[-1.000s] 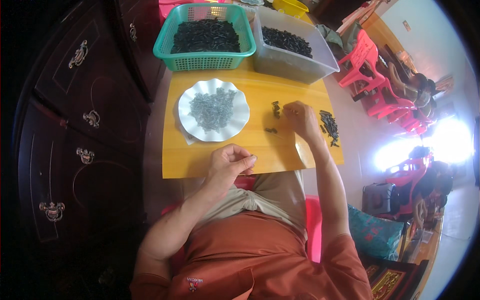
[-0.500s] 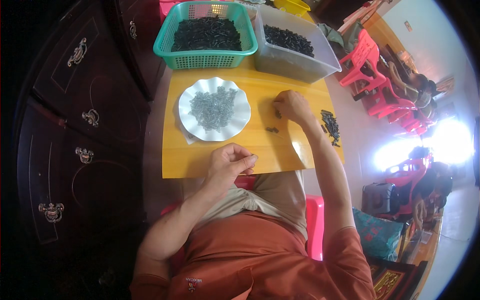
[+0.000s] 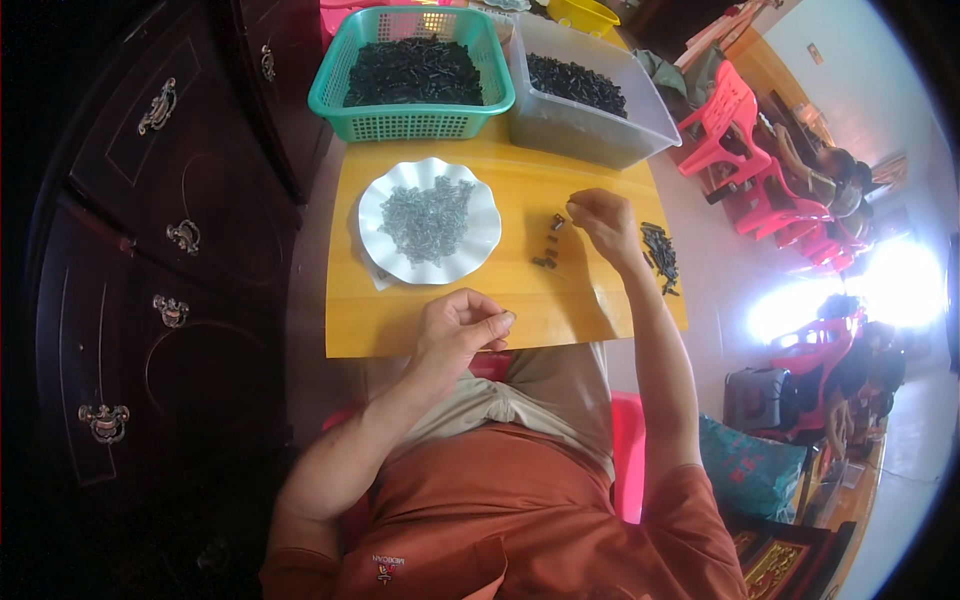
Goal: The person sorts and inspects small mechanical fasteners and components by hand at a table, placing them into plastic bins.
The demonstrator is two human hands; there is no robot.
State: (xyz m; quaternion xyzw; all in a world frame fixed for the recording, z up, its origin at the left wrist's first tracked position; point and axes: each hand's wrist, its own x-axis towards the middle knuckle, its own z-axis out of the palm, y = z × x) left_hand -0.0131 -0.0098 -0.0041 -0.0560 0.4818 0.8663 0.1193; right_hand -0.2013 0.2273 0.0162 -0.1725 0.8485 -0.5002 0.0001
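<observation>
My left hand hangs over the near edge of the table with thumb and fingertips pinched together; whatever they may hold is too small to make out. My right hand is above the table's right half, its fingers closed in a pinch, their contents not visible. Just left of its fingertips lie several small black cylindrical pieces in a loose row. A pile of longer black pieces lies along the right edge. Left of the middle, a white wavy-rimmed plate bears a heap of small clear or silvery pieces.
At the table's far end stand a green perforated basket and a translucent plastic bin, both filled with black pieces. Behind them is a yellow basin. Dark drawers rise on the left; pink chairs stand to the right.
My right hand has moved slightly right and nearer to me, away from the small black pieces, so more of their row shows. My left hand has stayed in place.
</observation>
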